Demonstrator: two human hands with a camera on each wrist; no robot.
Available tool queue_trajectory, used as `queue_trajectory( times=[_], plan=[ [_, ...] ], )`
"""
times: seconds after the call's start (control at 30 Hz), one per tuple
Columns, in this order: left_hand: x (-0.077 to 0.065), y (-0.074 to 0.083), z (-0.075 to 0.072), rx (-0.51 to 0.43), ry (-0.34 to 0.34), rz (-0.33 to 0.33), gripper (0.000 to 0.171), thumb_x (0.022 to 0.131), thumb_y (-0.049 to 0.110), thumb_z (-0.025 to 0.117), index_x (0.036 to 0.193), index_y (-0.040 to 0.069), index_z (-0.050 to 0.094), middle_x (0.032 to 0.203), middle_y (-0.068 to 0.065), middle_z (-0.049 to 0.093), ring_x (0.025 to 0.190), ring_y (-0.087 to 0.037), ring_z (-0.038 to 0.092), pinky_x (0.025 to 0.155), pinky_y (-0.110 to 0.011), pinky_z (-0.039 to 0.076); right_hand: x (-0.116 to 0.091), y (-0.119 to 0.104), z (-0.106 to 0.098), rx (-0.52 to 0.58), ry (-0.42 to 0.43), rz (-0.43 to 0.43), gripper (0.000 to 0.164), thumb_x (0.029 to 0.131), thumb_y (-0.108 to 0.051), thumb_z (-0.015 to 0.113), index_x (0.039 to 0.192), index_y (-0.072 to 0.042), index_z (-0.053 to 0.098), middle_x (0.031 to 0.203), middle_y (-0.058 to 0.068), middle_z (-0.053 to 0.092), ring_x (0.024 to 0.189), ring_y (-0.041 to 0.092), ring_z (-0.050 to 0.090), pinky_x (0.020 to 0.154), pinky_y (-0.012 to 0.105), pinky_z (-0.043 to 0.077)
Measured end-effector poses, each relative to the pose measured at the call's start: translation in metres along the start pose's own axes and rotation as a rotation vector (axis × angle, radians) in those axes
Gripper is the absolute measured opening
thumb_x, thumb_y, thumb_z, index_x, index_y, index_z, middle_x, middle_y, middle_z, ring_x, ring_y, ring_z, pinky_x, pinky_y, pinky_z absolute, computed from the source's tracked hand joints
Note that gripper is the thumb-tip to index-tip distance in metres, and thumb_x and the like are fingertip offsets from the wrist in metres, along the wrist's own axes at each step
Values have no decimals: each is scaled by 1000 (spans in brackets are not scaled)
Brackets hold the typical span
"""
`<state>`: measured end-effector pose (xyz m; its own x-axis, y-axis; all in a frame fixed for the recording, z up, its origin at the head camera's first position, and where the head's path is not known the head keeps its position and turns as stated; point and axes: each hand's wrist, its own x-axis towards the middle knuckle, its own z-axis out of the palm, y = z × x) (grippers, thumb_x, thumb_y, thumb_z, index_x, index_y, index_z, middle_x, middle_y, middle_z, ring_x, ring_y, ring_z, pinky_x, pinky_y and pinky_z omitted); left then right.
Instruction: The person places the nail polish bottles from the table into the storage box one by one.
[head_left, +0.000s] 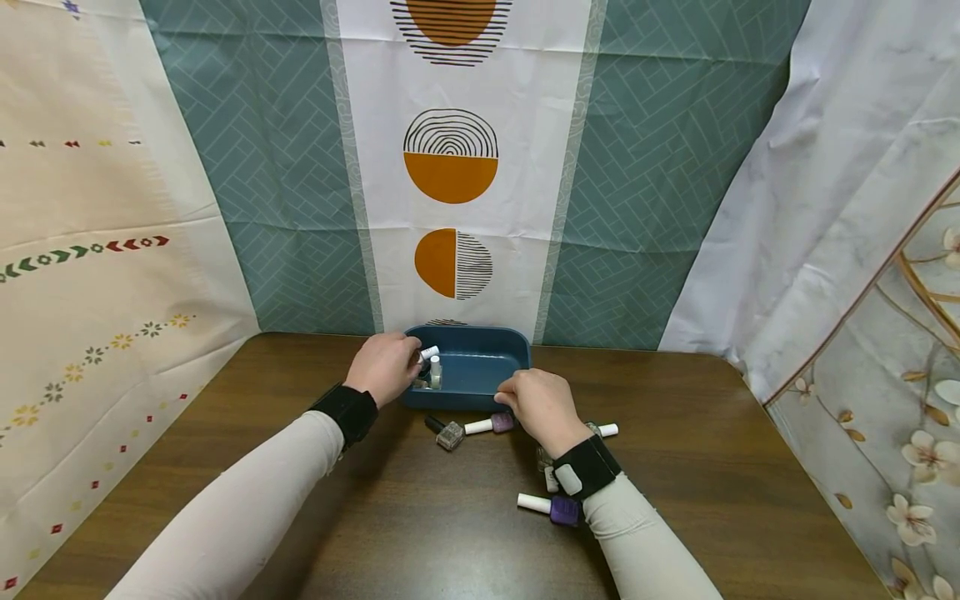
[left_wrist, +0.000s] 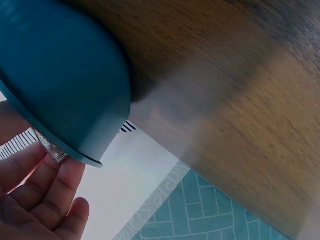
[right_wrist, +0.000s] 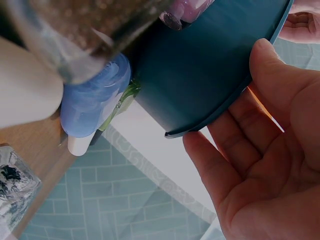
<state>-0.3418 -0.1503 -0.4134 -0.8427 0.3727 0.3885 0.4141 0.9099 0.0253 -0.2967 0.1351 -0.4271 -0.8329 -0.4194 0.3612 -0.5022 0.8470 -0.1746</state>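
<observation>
A dark blue plastic bin [head_left: 465, 402] stands at the table's far edge, with nail polish bottles [head_left: 435, 372] inside its left end. Over that end, my left hand [head_left: 385, 367] holds a white-capped nail polish bottle [head_left: 429, 352]; its glittery glass [left_wrist: 51, 149] shows between the fingers beside the rim in the left wrist view. At the bin's front right corner, my right hand [head_left: 542, 404] pinches the rim, thumb on one side and fingers [right_wrist: 235, 130] on the other.
In front of the bin lie a black-capped glitter bottle [head_left: 450, 436] and a mauve one [head_left: 502, 422]. A purple bottle [head_left: 564, 511] lies nearer, by the right wrist. Further bottles, one with a white cap [head_left: 608, 430], are partly behind the right hand. Patterned cloth [head_left: 630, 250] hangs behind the table.
</observation>
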Motion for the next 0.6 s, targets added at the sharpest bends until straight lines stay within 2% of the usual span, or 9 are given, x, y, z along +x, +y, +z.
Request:
queue_trajectory(
  times=[0.6],
  plan=[
    [8,2,14,12,-60,-5,8,97,12,82,97,4,78,85,-6,71,82,-27,68,87,-48,57,1,-1,-1,2,-10,17,8,100,-26,83,101,-22,89,91,-2,78,87,21,74,75,40,60]
  ],
)
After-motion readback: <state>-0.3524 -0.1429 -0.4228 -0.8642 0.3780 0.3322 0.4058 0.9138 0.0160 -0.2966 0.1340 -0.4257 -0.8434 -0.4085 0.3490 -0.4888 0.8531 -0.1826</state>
